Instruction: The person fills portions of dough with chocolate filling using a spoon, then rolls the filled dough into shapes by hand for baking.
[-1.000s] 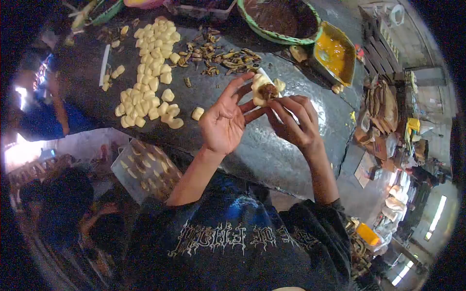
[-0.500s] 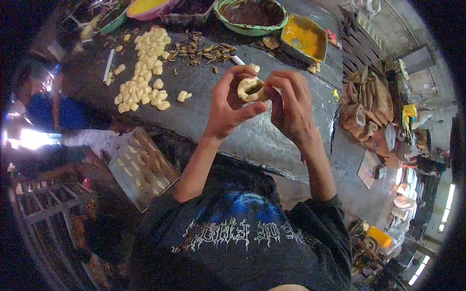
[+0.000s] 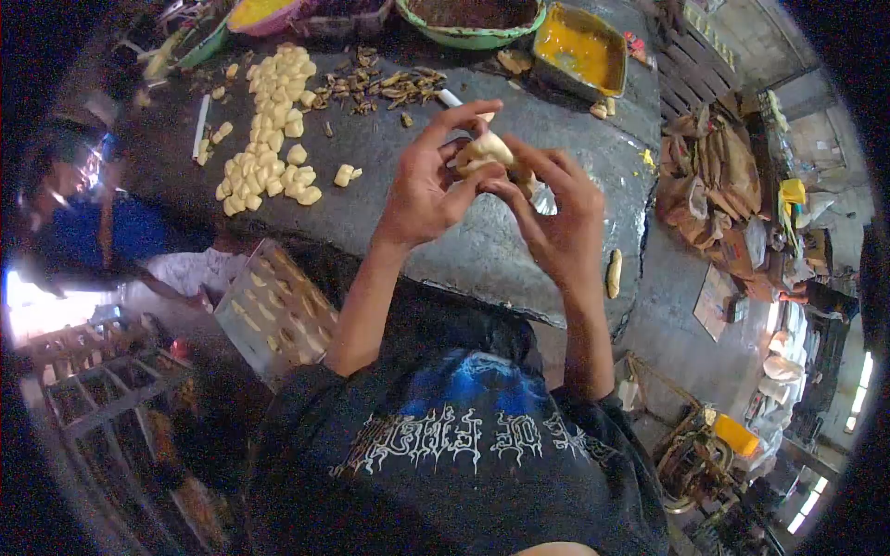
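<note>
A piece of pale dough [image 3: 489,148] is held up between my two hands above the dark worktop [image 3: 389,218]. My left hand [image 3: 428,181] curls around its left side, thumb underneath. From the right, my right hand [image 3: 564,199] pinches it, with the thumb tips of both hands close together at its lower edge. The dough looks folded over, and its inside is mostly hidden by fingers. Just beyond my hands lies a white stick [image 3: 450,98]. To the left are a heap of small dough pieces [image 3: 269,139] and a lone dough piece [image 3: 347,175].
Brown strips [image 3: 371,83] are scattered behind the dough heap. Along the back stand a green basin [image 3: 473,37] and a tub of yellow liquid [image 3: 579,51]. A long dough roll [image 3: 615,273] lies by the right edge. A person at left is beside a tray [image 3: 278,306] of shaped dough.
The dough showed an open hollow before; now it is folded over and pinched between my fingers. My right thumb has come in towards the left one. The view has shifted slightly.
</note>
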A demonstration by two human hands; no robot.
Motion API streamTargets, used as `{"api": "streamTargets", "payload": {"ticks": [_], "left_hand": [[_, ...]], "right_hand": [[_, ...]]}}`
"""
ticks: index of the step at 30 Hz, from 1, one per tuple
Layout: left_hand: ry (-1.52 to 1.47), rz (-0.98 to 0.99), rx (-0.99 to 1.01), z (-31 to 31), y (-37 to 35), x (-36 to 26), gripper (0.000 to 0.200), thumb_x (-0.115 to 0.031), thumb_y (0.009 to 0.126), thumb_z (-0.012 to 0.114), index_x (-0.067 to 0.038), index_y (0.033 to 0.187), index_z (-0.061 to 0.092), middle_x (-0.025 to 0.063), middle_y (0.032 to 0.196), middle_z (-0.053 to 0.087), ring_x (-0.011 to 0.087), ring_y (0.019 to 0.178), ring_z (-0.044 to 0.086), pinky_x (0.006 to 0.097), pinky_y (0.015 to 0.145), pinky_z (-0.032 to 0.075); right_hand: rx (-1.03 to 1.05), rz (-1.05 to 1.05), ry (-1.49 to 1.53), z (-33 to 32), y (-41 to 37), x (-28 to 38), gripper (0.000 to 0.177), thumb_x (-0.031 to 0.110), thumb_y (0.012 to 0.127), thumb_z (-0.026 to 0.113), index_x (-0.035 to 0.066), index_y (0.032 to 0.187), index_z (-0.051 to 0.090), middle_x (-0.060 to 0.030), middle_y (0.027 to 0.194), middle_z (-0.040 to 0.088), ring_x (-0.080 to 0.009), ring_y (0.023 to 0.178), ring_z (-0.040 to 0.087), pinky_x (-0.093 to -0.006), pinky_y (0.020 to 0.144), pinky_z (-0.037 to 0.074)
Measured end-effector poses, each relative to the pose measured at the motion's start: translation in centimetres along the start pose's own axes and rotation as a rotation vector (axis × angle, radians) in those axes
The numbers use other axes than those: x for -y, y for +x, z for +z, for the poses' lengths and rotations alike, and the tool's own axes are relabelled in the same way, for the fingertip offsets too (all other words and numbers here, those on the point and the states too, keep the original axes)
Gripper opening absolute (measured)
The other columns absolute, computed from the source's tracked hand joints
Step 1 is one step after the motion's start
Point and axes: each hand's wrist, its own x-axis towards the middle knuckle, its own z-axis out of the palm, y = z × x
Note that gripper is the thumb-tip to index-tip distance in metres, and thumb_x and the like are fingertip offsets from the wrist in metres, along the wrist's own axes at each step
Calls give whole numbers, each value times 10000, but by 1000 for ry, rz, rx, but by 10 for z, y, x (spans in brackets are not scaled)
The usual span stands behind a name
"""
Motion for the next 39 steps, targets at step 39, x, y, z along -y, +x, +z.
{"api": "streamTargets", "payload": {"ticks": [39], "left_hand": [[653, -225, 129, -82, -62, 216, 181, -185, 879, 712, -76, 1019, 746, 129, 984, 716, 325, 911, 682, 421, 851, 534]], "right_hand": [[366, 28, -653, 178, 25, -291, 351, 233, 935, 642, -6, 1175, 547, -234, 968, 646, -428, 906, 650, -514, 734, 522]]}}
